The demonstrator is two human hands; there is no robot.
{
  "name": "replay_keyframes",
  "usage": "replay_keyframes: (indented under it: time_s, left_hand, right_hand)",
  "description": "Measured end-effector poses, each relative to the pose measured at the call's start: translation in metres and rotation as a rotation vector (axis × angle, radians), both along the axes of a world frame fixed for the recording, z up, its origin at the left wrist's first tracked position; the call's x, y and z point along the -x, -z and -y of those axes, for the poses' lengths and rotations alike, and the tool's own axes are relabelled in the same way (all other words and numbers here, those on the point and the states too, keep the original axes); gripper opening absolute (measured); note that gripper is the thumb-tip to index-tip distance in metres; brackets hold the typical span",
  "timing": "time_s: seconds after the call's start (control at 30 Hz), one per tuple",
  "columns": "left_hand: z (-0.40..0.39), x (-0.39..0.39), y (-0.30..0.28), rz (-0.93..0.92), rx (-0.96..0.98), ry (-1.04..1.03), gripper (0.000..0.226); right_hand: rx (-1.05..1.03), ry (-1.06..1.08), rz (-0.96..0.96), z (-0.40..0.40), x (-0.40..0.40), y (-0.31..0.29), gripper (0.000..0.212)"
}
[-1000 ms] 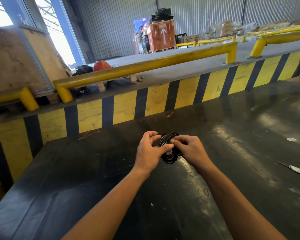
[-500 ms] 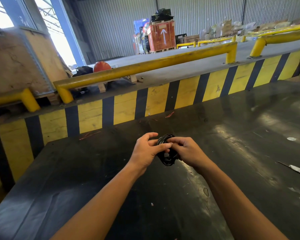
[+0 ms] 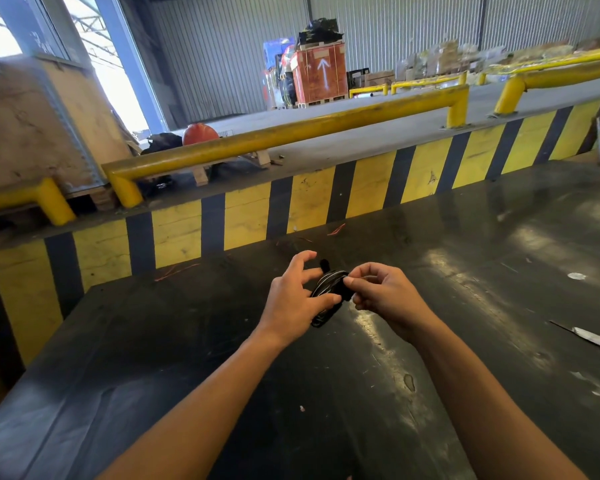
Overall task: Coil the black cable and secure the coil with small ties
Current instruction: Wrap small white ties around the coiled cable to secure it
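I have the cable (image 3: 326, 292) wound into a small tight coil, held just above the black table (image 3: 187, 341) between both hands. My left hand (image 3: 293, 299) pinches the near edge of the coil with its thumb while the other fingers are spread loose above it. My right hand (image 3: 385, 294) is curled, thumb and forefinger pressed together at the coil's right side, gripping the bundle or a tie on it. The tie itself is too small and dark for me to make out. A short black end sticks up behind the coil.

I judge the coiling done and the tying under way. To do it well I would keep the left thumb clamped so the loops cannot spring apart, wrap the tie square across all strands, and twist it snug with the right fingers only.
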State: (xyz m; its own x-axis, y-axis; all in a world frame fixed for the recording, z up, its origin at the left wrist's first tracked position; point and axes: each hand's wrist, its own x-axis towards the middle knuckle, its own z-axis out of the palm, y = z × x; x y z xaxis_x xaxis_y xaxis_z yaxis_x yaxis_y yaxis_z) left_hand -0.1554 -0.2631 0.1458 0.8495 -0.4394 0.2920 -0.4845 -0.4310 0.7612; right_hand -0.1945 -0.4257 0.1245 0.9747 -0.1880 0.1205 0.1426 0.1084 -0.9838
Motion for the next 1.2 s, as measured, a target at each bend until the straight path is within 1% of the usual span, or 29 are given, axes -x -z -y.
replay_keyframes:
  time_s: [0.13, 0.23, 0.27, 0.33, 0.37, 0.43, 0.5, 0.57, 0.67, 0.73, 0.8, 0.9, 0.97, 1.03, 1.1, 1.17, 1.2]
  left_hand:
    - [0.001, 0.002, 0.001, -0.002, -0.076, 0.083, 0.082]
    - [0.002, 0.0, 0.001, 0.03, -0.096, 0.098, 0.083]
    - [0.002, 0.0, 0.001, 0.034, -0.102, 0.102, 0.083]
    - [0.001, -0.001, -0.002, 0.038, -0.119, 0.122, 0.084]
    - [0.0, -0.001, -0.004, 0.038, -0.138, 0.139, 0.085]
    - [-0.001, -0.001, -0.006, 0.025, -0.189, 0.179, 0.087]
    - [-0.001, -0.001, -0.006, 0.004, -0.216, 0.207, 0.089]
    - [-0.002, -0.002, -0.007, -0.013, -0.226, 0.225, 0.09]
    - [-0.004, -0.002, -0.008, -0.033, -0.235, 0.248, 0.091]
    - [-0.005, -0.001, -0.008, -0.05, -0.232, 0.259, 0.092]
    - [-0.006, 0.0, -0.006, -0.069, -0.218, 0.268, 0.092]
    - [-0.008, -0.002, -0.003, -0.113, -0.195, 0.278, 0.092]
    - [-0.009, -0.003, -0.002, -0.131, -0.203, 0.288, 0.093]
    - [-0.01, -0.005, -0.002, -0.16, -0.202, 0.313, 0.094]
    - [-0.011, -0.008, -0.002, -0.216, -0.188, 0.349, 0.094]
    - [-0.014, -0.012, 0.0, -0.269, -0.2, 0.371, 0.093]
    - [-0.015, -0.014, 0.002, -0.296, -0.205, 0.375, 0.09]
  right_hand:
    - [-0.095, -0.045, -0.042, 0.007, 0.002, -0.002, 0.009]
    - [-0.12, -0.129, -0.02, 0.009, 0.006, -0.002, 0.009]
    - [-0.112, -0.165, -0.003, 0.011, 0.007, -0.001, 0.014]
    - [-0.012, -0.184, 0.022, 0.013, 0.008, 0.0, 0.021]
    - [0.074, -0.158, 0.036, 0.013, 0.009, 0.0, 0.017]
    - [0.222, -0.075, 0.088, 0.012, 0.008, 0.0, 0.004]
    - [0.32, 0.009, 0.151, 0.01, 0.006, 0.001, 0.006]
    - [0.356, 0.067, 0.191, 0.009, 0.004, 0.004, 0.008]
    - [0.313, 0.091, 0.216, 0.009, 0.003, 0.012, 0.007]
    - [0.232, 0.057, 0.217, 0.008, 0.003, 0.015, 0.004]
    - [0.202, 0.026, 0.216, 0.006, 0.005, 0.015, 0.004]
    - [0.195, -0.005, 0.197, 0.005, 0.007, 0.016, 0.011]
    - [0.202, -0.02, 0.181, 0.005, 0.006, 0.017, 0.01]
    - [0.148, -0.036, 0.169, 0.004, 0.005, 0.019, 0.009]
    - [0.092, -0.075, 0.127, 0.005, 0.005, 0.02, 0.019]
    - [0.153, -0.13, 0.082, 0.005, 0.005, 0.023, 0.022]
    - [0.205, -0.149, 0.076, 0.005, 0.004, 0.025, 0.019]
